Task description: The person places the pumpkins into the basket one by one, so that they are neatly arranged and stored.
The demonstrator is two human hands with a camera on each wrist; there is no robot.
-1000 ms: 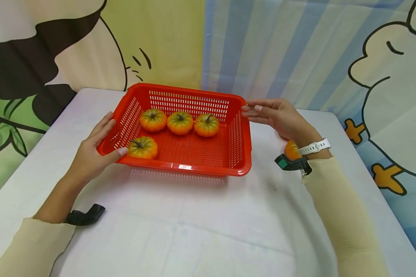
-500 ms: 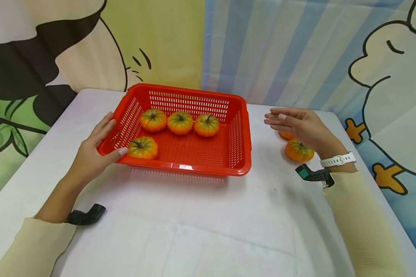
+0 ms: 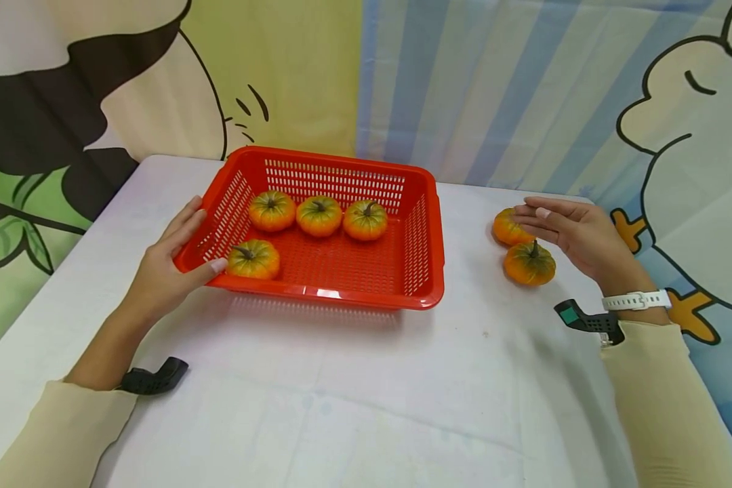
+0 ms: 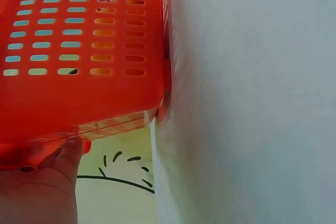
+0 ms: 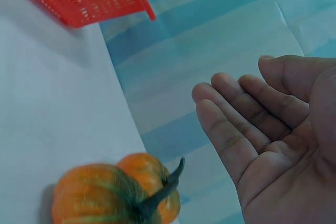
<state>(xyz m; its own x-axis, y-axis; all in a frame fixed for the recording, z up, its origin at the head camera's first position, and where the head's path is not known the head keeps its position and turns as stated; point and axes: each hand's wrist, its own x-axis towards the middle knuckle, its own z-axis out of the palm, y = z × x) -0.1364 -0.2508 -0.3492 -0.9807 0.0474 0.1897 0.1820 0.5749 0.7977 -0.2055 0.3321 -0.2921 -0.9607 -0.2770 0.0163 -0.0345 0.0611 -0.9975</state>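
Hands well apart. Left hand [image 3: 167, 268] spread on the left front corner of the red perforated basket [image 3: 341, 274], fingers straight along the side, thumb at the rim; can't tell if thumb touches the front-left pumpkin [image 3: 253, 259]. Basket sits on the white-covered table [image 3: 366, 407], three more pumpkins [image 3: 319, 216] in a row toward its back wall. Right hand [image 3: 576, 234] holds nothing, fingers extended, near two pumpkins [image 3: 529, 266] on the table right of the basket; fingertips partly hide the rear one in head view. White strap [image 3: 637, 300] on right wrist.
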